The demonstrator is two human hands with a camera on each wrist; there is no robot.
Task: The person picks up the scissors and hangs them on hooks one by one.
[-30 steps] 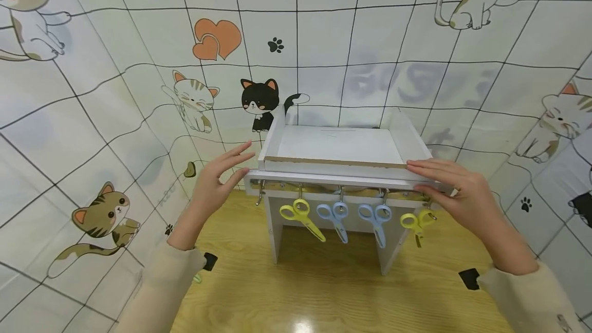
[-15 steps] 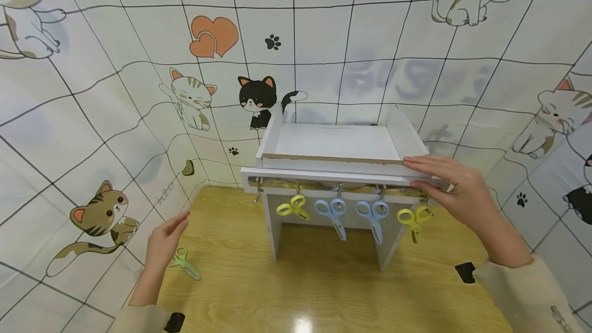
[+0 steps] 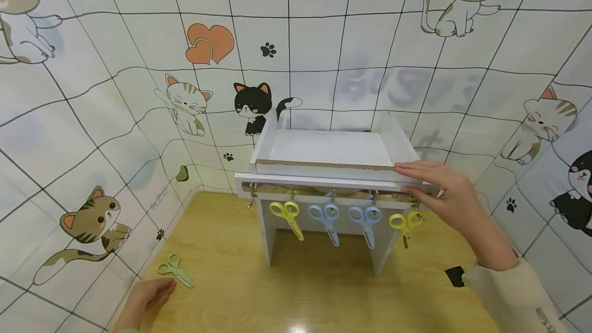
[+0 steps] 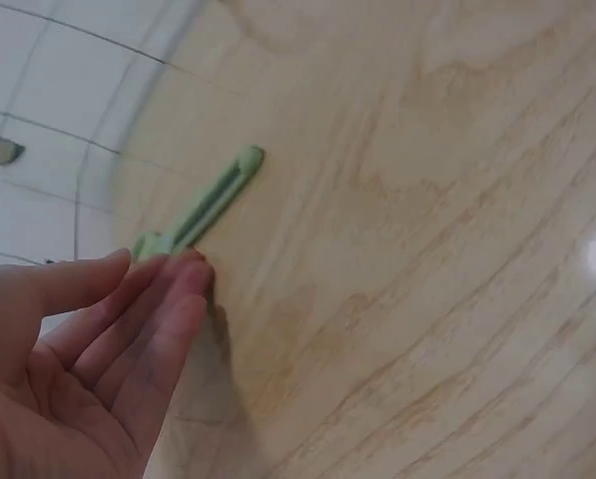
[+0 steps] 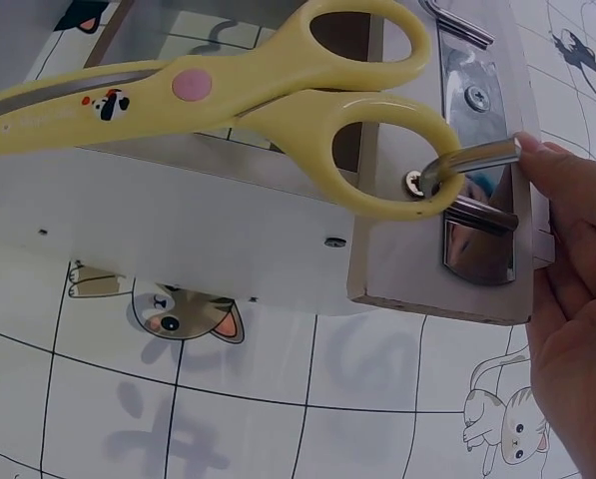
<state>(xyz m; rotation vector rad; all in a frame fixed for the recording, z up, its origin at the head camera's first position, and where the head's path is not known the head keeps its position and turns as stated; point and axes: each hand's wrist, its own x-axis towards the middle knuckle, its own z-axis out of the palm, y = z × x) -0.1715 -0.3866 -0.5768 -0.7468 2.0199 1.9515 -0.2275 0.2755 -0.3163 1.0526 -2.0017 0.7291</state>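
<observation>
My left hand [image 3: 147, 299] hovers low over the wooden tabletop, beside a pair of green scissors [image 3: 176, 270]. In the left wrist view its thumb and fingers stand apart, and the fingertips cover part of the scissors' handles [image 4: 153, 244]. At the right end of a white hook rack [image 3: 324, 181], my right hand [image 3: 446, 197] holds the board's edge between thumb and fingers. From the rack's hooks hang yellow scissors [image 3: 288, 215], blue scissors [image 3: 327, 220], more blue scissors [image 3: 367, 220] and yellow scissors [image 3: 407, 222]. The leftmost hook [image 3: 252, 195] carries nothing.
The rack stands on a yellowish wooden tabletop [image 3: 231, 281] and has a tray-like top [image 3: 330, 148]. White walls [image 3: 314, 45] with cat drawings enclose the back and both sides. A black patch [image 3: 455, 275] shows by the right sleeve.
My left hand has moved from the rack's left end down and left to the green scissors on the table. The right hand has stayed on the rack's right end.
</observation>
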